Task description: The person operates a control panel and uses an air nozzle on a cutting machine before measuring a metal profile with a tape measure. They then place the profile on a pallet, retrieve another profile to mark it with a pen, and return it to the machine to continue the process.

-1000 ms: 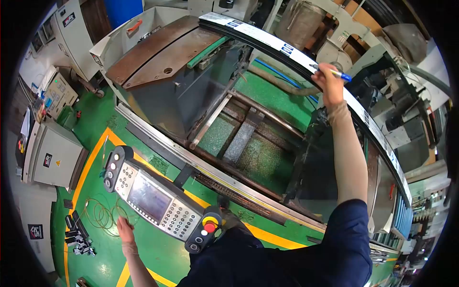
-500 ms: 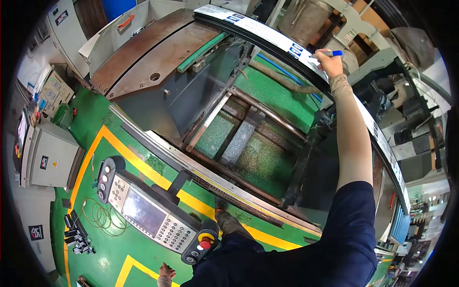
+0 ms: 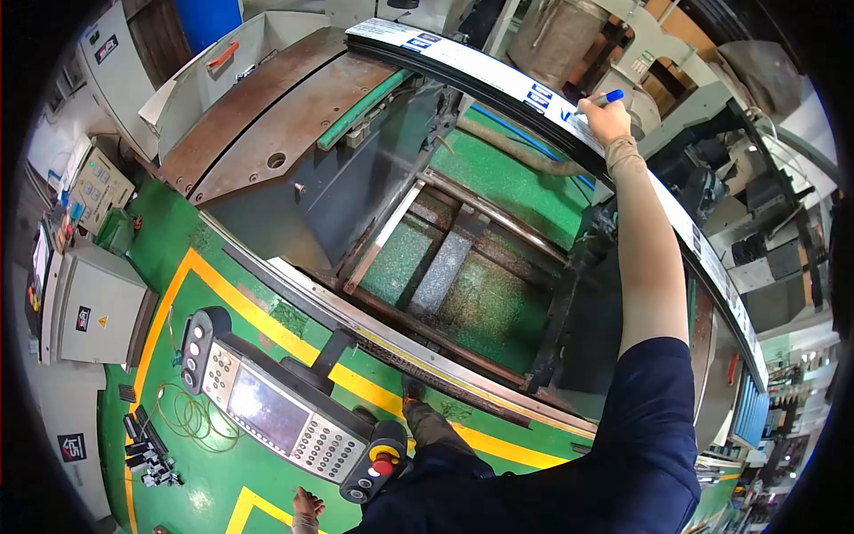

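Observation:
My right hand (image 3: 605,119) is closed on a blue-capped marker (image 3: 608,98) at the upper right. It rests against a long white printed strip (image 3: 485,67) that curves across the machine. Blue writing shows on the strip just left of the fingers, near printed dark blue labels (image 3: 539,95). My left hand (image 3: 308,503) hangs low at the bottom, below the control panel (image 3: 276,400), with its fingers curled. Whether anything is in it is too small to tell.
A metal machine bed (image 3: 258,107) lies at the upper left, beside an open frame over green floor. The control panel's red button (image 3: 383,464) is close to my body. Coiled cable (image 3: 191,418) and black metal parts (image 3: 147,454) lie on the floor at left.
Blue marks now show on the strip beside my right hand. That hand and the marker have shifted slightly left in view, and the whole view has moved a little.

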Action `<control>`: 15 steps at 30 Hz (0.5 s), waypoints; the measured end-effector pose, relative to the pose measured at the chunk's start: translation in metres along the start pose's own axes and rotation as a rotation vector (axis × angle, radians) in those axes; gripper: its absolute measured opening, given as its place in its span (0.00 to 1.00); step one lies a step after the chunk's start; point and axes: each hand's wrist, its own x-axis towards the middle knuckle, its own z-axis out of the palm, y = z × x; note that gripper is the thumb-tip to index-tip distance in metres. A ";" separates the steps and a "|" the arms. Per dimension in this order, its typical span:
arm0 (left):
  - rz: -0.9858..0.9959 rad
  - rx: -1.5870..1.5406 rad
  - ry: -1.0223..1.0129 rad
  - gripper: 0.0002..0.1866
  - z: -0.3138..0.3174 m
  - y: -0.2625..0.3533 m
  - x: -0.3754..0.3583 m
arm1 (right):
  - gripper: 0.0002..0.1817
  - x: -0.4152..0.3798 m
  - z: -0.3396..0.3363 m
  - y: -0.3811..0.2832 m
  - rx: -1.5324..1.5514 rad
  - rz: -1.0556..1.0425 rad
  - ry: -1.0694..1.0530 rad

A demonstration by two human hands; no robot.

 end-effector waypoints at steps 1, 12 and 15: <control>-0.001 0.014 -0.004 0.27 0.002 0.000 -0.001 | 0.23 -0.002 -0.002 0.001 -0.045 -0.026 0.007; 0.032 0.000 -0.026 0.28 0.010 0.000 0.004 | 0.29 -0.004 -0.013 0.003 -0.155 -0.042 0.029; 0.033 0.004 -0.024 0.28 0.010 -0.002 0.007 | 0.29 0.007 -0.017 0.024 -0.090 -0.005 0.002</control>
